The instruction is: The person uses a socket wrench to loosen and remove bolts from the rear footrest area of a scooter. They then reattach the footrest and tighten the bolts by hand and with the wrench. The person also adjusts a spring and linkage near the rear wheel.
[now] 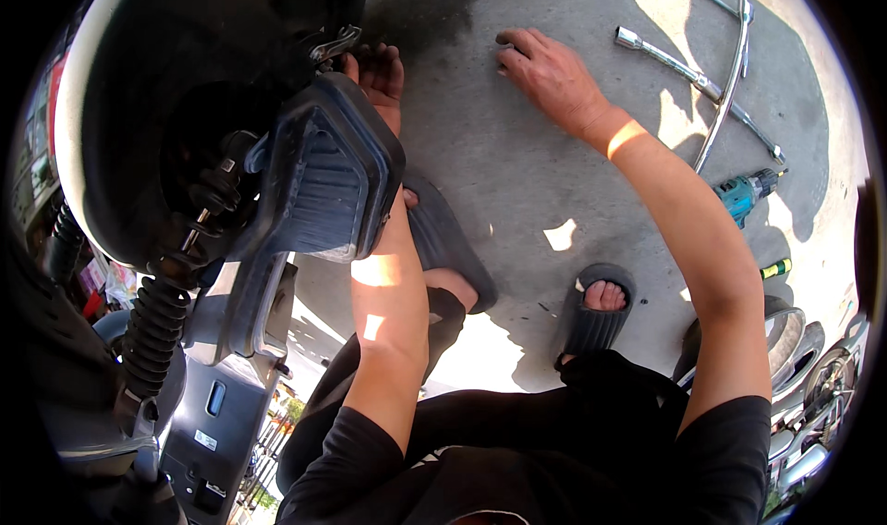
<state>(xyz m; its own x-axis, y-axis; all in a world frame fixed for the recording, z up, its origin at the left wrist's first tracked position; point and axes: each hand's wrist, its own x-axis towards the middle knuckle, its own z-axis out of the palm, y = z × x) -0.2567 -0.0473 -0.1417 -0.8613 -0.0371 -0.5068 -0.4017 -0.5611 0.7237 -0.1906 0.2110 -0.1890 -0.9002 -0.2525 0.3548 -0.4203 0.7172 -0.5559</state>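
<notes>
Left hand: the left hand [379, 77] is raised behind the upper edge of a black ribbed panel [323, 169]; the fingers are curled, but what is gripped, if anything, cannot be told, because the palm is hidden by the panel.
Panel: a dark, nearly rectangular plastic piece with parallel ribs on its face and a thick rounded rim is seen; it is tilted and lies just below and in front of the left hand, touching or almost touching it.
Metal bracket: a small bright bracket [334, 43] is seen just beside the left fingertips, on their left.
Scooter body: a black and white rounded shell [102, 91] is placed to the left of the grip, with a coiled black spring [152, 326] below it.
Right hand: the right hand [545, 68] is laid flat on the concrete ground [517, 183], fingers spread slightly and bent at the tips; nothing is held in it.
Tools: a long chrome socket wrench [688, 77] lies to the right of the right hand, well apart; a teal cordless drill [744, 193] is found further down on that side.
Feet: dark slippers [596, 317] are worn, below both hands.
</notes>
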